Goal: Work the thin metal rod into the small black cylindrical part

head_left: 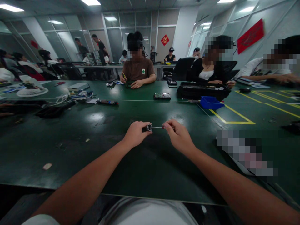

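Workroom, lit by ceiling panels (91, 2): a long green table (82, 137) ran across it.

Item: one dark cylinder (147, 128), held just above the table's near half, in front of the wearer; its round, pale-rimmed end was turned toward the camera and a little to the right. Left hand (135, 135): grasped the cylinder between thumb and fingers.

Item: one thin metal rod (157, 127), roughly level, its left tip at the cylinder's rim; whether it went inside could not be told. Right hand (180, 136): pinched the reddish end of the rod with thumb and fingertips.

Near left: two pale scraps (47, 166), lying flat. Near right: a flat object, blurred out (246, 156).

Beyond the hands: a metal-and-dark box (162, 96); to its left, a dark tool (107, 102) and a tangle of cables (61, 98); to its right, a blue bin (211, 102) beside a long black case (201, 91), with yellow tape (239, 122) marking the tabletop.

Far side: a person in a brown shirt (142, 71), seated; a person in a black jacket (217, 72), behind the case. Background: a red diamond sign (165, 40) on a door.
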`<control>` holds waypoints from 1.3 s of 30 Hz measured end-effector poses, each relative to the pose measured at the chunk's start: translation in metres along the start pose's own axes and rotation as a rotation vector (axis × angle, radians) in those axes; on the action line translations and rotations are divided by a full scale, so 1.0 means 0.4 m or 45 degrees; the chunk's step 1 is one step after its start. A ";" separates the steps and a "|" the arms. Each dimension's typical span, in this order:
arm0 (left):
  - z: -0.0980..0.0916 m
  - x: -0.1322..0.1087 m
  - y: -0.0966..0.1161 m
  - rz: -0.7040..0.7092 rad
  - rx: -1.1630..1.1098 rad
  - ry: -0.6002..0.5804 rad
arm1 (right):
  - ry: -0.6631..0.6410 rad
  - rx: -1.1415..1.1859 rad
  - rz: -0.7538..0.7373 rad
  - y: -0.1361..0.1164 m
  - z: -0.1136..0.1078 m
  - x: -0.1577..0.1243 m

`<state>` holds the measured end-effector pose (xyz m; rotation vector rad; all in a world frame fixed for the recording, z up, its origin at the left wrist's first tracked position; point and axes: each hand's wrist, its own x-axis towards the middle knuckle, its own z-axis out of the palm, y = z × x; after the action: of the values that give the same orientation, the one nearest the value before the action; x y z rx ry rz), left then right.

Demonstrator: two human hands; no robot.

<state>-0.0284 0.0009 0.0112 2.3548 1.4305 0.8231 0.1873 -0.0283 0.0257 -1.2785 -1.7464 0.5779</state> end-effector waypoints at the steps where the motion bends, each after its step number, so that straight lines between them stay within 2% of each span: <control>1: 0.000 0.000 -0.001 0.000 0.003 -0.002 | -0.017 0.001 0.015 0.001 0.000 0.000; 5: 0.000 0.002 0.001 0.023 0.021 -0.001 | 0.022 0.097 0.026 0.012 0.004 0.001; 11: -0.003 0.000 0.009 -0.036 0.094 0.037 | 0.158 0.465 0.116 0.022 0.024 0.010; 14: -0.008 -0.001 0.007 0.072 0.015 0.069 | 0.197 0.802 0.294 0.031 0.019 0.025; 16: -0.011 0.000 0.002 0.111 0.015 0.098 | 0.127 0.954 0.459 0.041 0.012 0.035; 22: -0.007 0.005 -0.011 0.041 0.079 0.017 | 0.229 0.830 0.347 0.054 0.012 0.038; 32: -0.011 0.002 0.010 0.080 0.081 0.044 | 0.147 0.569 0.105 0.027 0.017 0.017; 39: -0.005 0.002 0.003 0.044 0.066 0.081 | 0.104 0.660 0.180 0.041 0.028 0.019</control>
<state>-0.0285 0.0007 0.0136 2.4187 1.4568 0.8876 0.1856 -0.0139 0.0101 -1.0401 -1.3256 0.9726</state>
